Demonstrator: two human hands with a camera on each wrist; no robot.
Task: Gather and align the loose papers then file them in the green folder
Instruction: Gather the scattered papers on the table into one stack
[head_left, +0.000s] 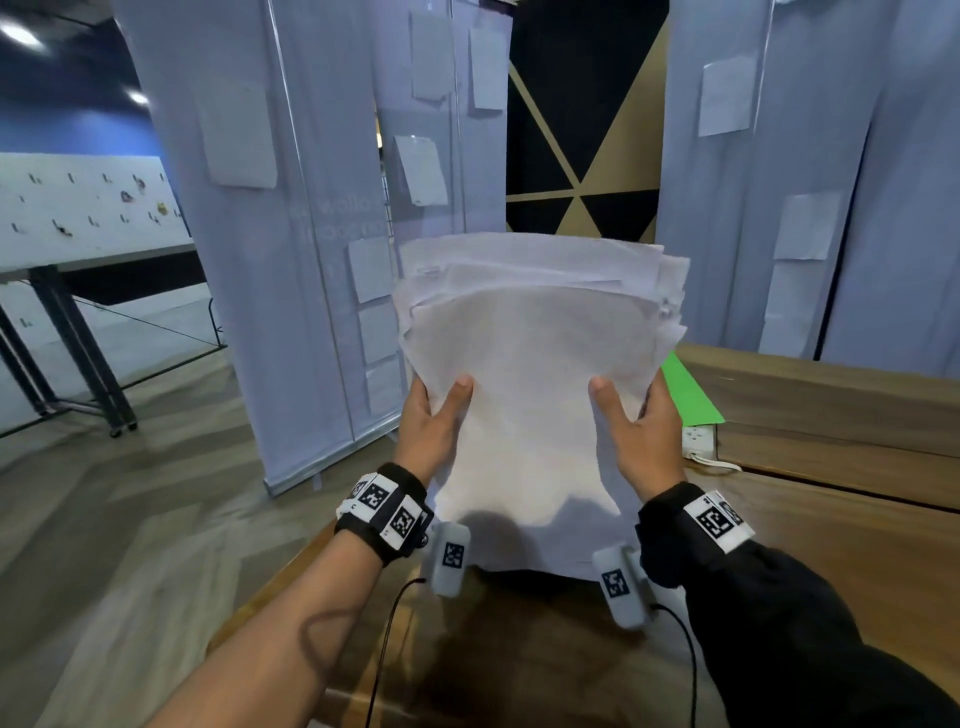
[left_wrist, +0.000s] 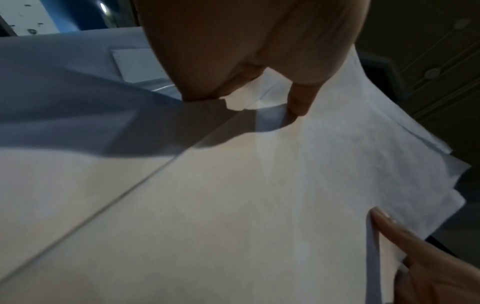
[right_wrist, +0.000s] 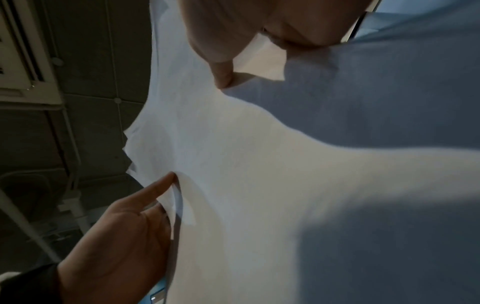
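Note:
An uneven stack of white papers (head_left: 535, 338) stands upright over the near end of the wooden table (head_left: 831, 519), its top edges fanned out of line. My left hand (head_left: 436, 415) grips the stack's left edge, thumb on the front sheet. My right hand (head_left: 634, 415) grips the right edge the same way. The left wrist view has the left thumb (left_wrist: 298, 98) pressed on the papers (left_wrist: 259, 205). In the right wrist view the right thumb (right_wrist: 221, 67) pinches the papers (right_wrist: 259, 185). The green folder (head_left: 691, 389) lies flat behind the stack, mostly hidden. Whether the stack's bottom edge touches the table I cannot tell.
A white power strip (head_left: 698, 439) with a cord lies on the table beside the folder. Tall white banner stands (head_left: 291, 260) rise just beyond the table's left and far sides. The table's left edge (head_left: 291, 571) drops to wood flooring.

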